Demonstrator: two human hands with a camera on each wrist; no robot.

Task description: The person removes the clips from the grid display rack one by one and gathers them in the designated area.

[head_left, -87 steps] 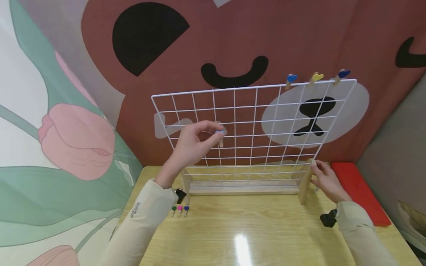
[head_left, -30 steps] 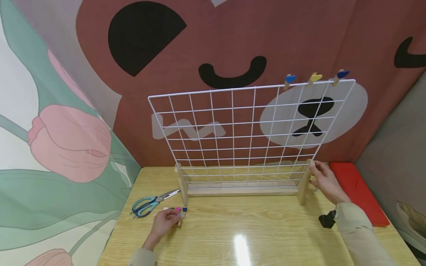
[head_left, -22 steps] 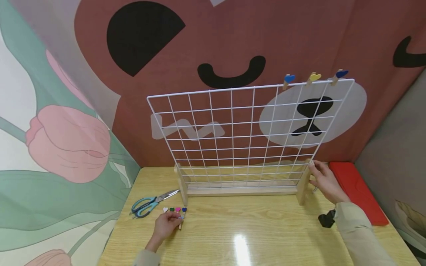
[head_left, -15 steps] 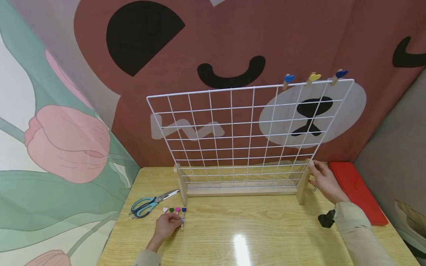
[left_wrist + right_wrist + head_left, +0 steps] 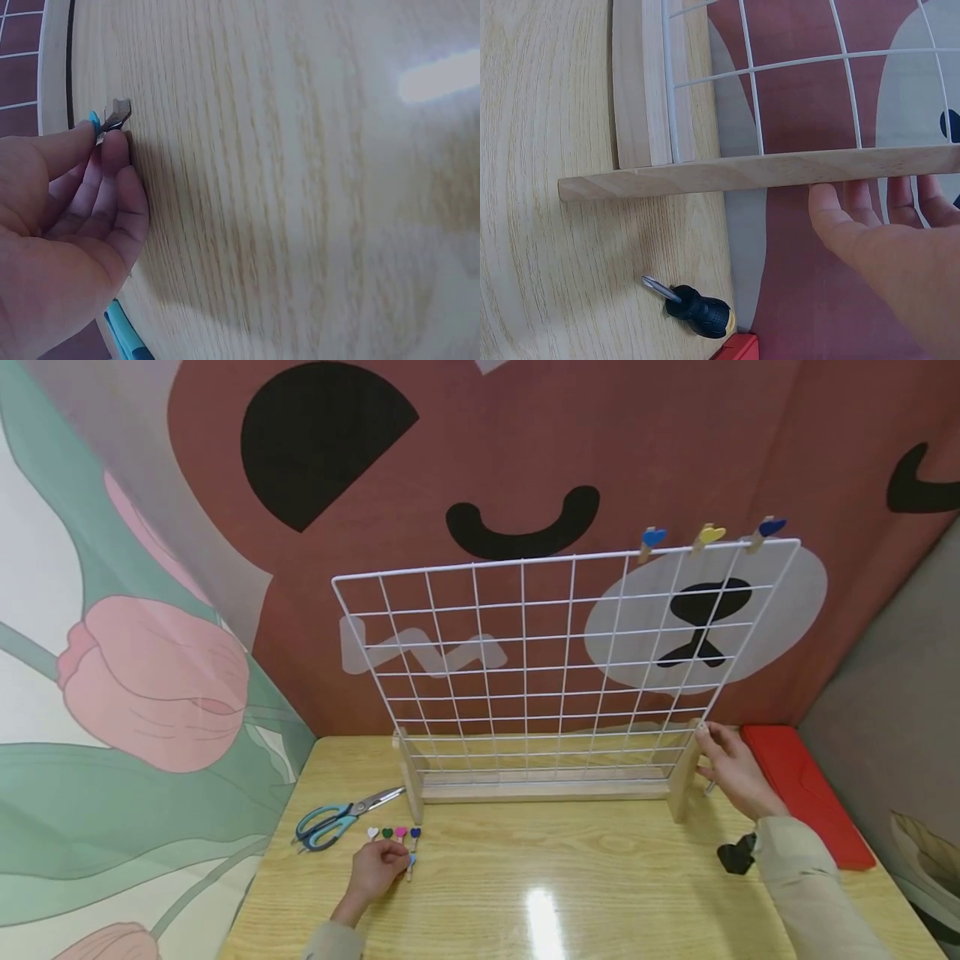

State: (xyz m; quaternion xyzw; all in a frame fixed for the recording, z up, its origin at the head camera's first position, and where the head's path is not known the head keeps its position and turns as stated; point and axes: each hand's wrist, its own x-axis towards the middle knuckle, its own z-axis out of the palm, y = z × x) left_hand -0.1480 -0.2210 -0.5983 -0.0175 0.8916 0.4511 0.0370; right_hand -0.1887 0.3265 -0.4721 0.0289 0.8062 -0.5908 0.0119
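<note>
Having come down from the wire grid (image 5: 555, 660), the left hand (image 5: 378, 868) now pinches a light-blue clothespin (image 5: 111, 120) on the table beside the peg row (image 5: 393, 833), while the right hand (image 5: 731, 768) rests relaxed against the wooden stand (image 5: 684, 777).

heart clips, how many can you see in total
8. Three heart clips sit on the grid's top wire at right: blue, yellow, dark blue. Four lie in a row on the table. The left hand pinches one more.
</note>
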